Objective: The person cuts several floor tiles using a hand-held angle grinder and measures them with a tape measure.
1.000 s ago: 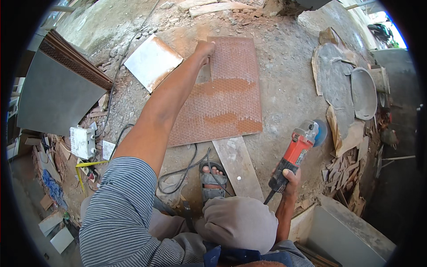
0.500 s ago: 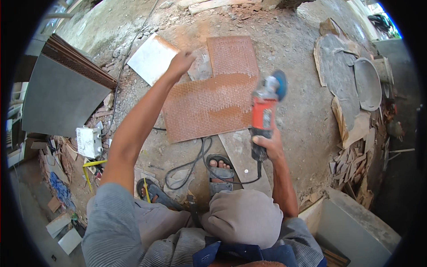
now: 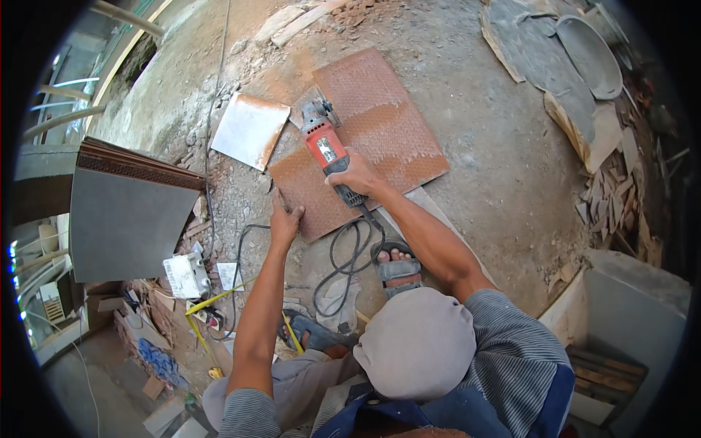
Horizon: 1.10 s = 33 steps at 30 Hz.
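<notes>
My right hand (image 3: pixel 355 175) is wrapped around the rear of a red and black angle grinder (image 3: pixel 326 146). The grinder's head, its disc seen nearly edge-on, is over the upper left part of a brown tile (image 3: pixel 398 135). That tile lies with its dimpled back up and has rusty dust streaked across it. At the tile's lower left edge is my left hand (image 3: pixel 283 219), fingers and thumb apart, seemingly touching the edge. A smaller white tile (image 3: pixel 250 130) with a dusty orange edge lies just left of the brown one. The grinder's black cord (image 3: pixel 353 264) loops below it.
A stack of large grey tiles (image 3: pixel 128 219) leans at the left, near a white electrical box (image 3: pixel 185 276) and a yellow tape (image 3: pixel 226 293). Rubble (image 3: pixel 197 139) lies behind. Broken tile pieces (image 3: pixel 610 186) and a grey basin (image 3: pixel 588 57) are at right. My sandalled foot (image 3: pixel 398 266) is near the cord.
My right hand has brought the grinder leftward from beside the brown tile to over it. My left hand has come down to the tile's left edge. The whole view has turned.
</notes>
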Each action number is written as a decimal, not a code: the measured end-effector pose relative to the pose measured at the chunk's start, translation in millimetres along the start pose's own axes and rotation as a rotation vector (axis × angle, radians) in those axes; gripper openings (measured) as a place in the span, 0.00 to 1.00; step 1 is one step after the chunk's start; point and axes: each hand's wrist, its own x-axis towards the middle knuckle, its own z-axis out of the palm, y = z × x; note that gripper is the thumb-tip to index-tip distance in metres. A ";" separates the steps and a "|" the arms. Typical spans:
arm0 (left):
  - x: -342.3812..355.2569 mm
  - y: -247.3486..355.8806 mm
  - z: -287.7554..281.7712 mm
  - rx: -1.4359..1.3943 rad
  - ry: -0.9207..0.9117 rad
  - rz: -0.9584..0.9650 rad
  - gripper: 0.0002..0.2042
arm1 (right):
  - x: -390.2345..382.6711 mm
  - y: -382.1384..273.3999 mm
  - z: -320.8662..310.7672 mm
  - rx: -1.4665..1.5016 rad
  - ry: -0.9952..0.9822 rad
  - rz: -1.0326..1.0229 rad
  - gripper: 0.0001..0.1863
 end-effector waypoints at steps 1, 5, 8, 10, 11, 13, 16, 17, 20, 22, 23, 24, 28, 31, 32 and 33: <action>0.6 -0.6 1.3 0.007 0.027 0.025 0.42 | 2.1 2.4 1.2 0.025 -0.008 -0.017 0.39; 9.2 -12.4 7.0 0.040 0.085 0.103 0.43 | 5.6 7.8 4.4 0.025 -0.006 -0.023 0.35; 15.8 -22.2 10.6 0.014 0.114 0.176 0.41 | 7.0 10.4 1.4 0.038 -0.003 -0.029 0.33; 17.9 -25.9 11.3 0.016 0.115 0.182 0.41 | 8.3 13.0 -1.1 0.077 -0.034 -0.026 0.32; 18.3 -26.7 11.7 0.019 0.113 0.189 0.41 | 8.9 14.7 -2.0 0.094 -0.041 -0.021 0.33; 19.6 -26.4 11.9 0.019 0.114 0.183 0.41 | 10.8 17.9 -2.4 0.110 -0.048 -0.012 0.34; 20.1 -25.0 12.1 0.043 0.116 0.172 0.41 | 13.0 21.7 -2.0 0.127 -0.064 -0.018 0.33; 19.6 -25.3 11.9 0.066 0.119 0.163 0.41 | 12.6 22.9 -1.8 0.133 -0.071 -0.012 0.33; 19.8 -26.3 12.1 0.051 0.117 0.175 0.41 | 12.7 23.8 -1.2 0.126 -0.061 -0.008 0.31; 20.4 -26.7 12.0 0.062 0.111 0.167 0.41 | 12.1 23.4 -1.0 0.113 -0.047 -0.007 0.30; 20.9 -25.9 12.0 0.069 0.108 0.160 0.41 | 12.3 22.6 -1.5 0.126 -0.062 -0.009 0.29; 20.1 -25.3 12.0 0.070 0.108 0.160 0.41 | 11.9 22.0 -1.7 0.117 -0.059 0.007 0.29; 15.1 -16.7 8.0 0.038 0.084 0.152 0.42 | 10.3 18.9 -2.9 0.146 -0.092 0.010 0.28; 11.1 -10.4 4.3 0.011 0.022 0.072 0.42 | 9.5 17.1 -3.6 0.152 -0.093 0.023 0.27; 10.4 -9.7 4.0 -0.043 -0.001 0.055 0.42 | 9.2 16.7 -3.6 0.157 -0.101 0.020 0.27; 10.8 -9.6 4.5 -0.001 0.002 0.053 0.42 | 9.1 16.4 -3.8 0.143 -0.091 0.028 0.26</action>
